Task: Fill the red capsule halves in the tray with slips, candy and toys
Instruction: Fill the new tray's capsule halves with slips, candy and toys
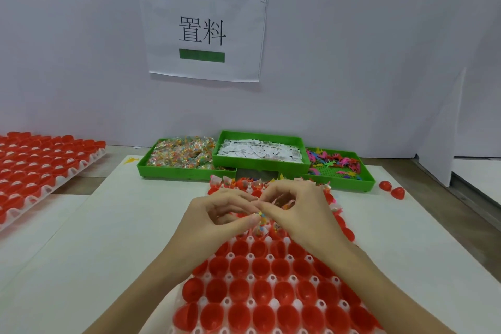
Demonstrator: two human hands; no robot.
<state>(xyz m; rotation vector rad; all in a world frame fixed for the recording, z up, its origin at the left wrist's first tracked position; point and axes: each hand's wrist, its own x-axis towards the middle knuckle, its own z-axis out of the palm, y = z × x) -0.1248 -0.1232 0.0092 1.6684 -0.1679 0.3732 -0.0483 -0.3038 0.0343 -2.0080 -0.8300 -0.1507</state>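
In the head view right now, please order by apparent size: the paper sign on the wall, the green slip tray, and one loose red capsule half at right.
1. paper sign, largest.
2. green slip tray, clearly smaller, though they stand at similar depth.
3. loose red capsule half, smallest by far.

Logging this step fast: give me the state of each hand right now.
Left hand: pinches a candy packet above the tray.
Right hand: fingers curled, pinching the same candy packet.

Pale wall (352,49) behind; paper sign (203,30) taped on it; white tabletop (122,225); upright white partition (444,138) at right.
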